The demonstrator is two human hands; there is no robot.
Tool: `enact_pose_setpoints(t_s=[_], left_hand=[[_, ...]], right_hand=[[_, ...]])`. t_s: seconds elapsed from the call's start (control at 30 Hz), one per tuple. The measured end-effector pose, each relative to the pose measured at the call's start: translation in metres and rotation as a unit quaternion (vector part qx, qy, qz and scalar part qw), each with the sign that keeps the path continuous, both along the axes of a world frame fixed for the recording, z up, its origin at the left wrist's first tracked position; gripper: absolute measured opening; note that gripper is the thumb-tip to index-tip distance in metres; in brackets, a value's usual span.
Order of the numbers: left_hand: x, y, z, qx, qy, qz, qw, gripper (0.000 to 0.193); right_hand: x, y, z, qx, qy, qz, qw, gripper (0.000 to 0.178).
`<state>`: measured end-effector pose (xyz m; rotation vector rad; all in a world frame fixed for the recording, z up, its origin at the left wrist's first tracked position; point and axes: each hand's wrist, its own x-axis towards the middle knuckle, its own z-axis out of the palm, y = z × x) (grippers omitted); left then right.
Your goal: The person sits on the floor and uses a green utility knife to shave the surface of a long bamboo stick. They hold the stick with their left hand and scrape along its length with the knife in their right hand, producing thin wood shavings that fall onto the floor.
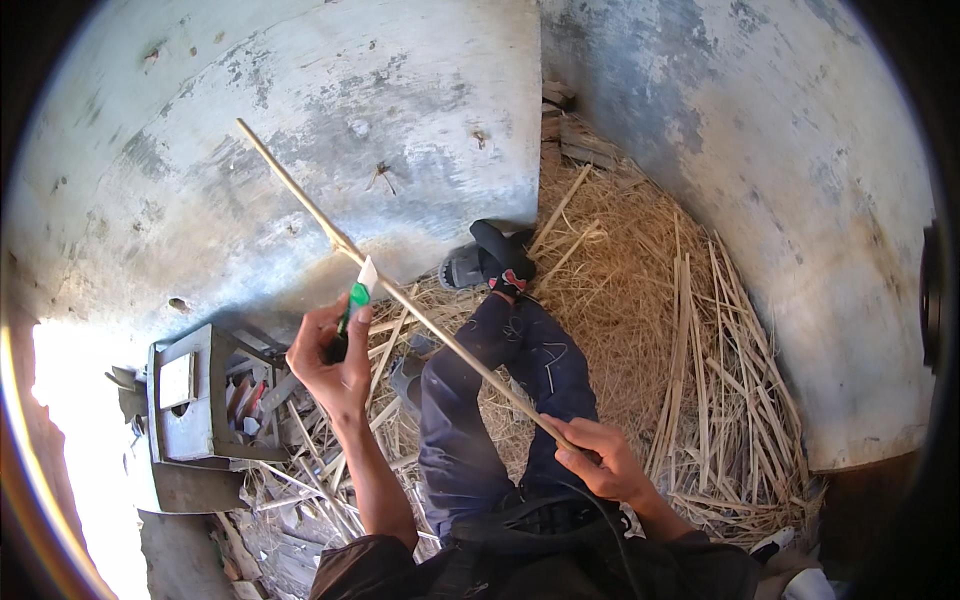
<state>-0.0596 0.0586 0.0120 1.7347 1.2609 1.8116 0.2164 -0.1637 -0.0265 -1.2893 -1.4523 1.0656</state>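
My left hand [335, 362] is closed around a knife [358, 297] with a green and black handle. Its pale, pointed blade is up against or just beside a long, thin wooden stick [440, 331]; I cannot tell whether they touch. The stick slants from upper left to lower right and has a knobbly joint near the blade. At its lower end, my right hand [602, 462] grips it above my right thigh. The far end points up in front of the wall, free of both hands.
My outstretched legs [460, 430] in dark trousers end in dark footwear by the wall. Shavings [610, 290] cover the floor, with long split strips [700, 360] heaped on the right. A wooden box [220, 400] holding odds and ends stands left. Worn, pale walls [300, 80] enclose the space.
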Motion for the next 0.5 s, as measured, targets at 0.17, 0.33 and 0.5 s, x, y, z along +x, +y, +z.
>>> enact_pose_setpoints(t_s=[0.17, 0.33, 0.5], left_hand=[[0.019, -0.029, -0.014, 0.043, 0.035, -0.113, 0.992, 0.018], [0.039, -0.062, 0.003, 0.01, 0.097, -0.169, 0.981, 0.024], [0.045, -0.07, 0.005, -0.009, 0.106, -0.177, 0.978, 0.025]], right_hand=[[-0.003, 0.015, -0.001, 0.014, 0.048, -0.04, 0.998, 0.048], [0.002, 0.027, 0.008, 0.038, 0.021, -0.046, 0.998, 0.051], [0.002, 0.03, 0.016, 0.062, -0.004, -0.035, 0.997, 0.051]])
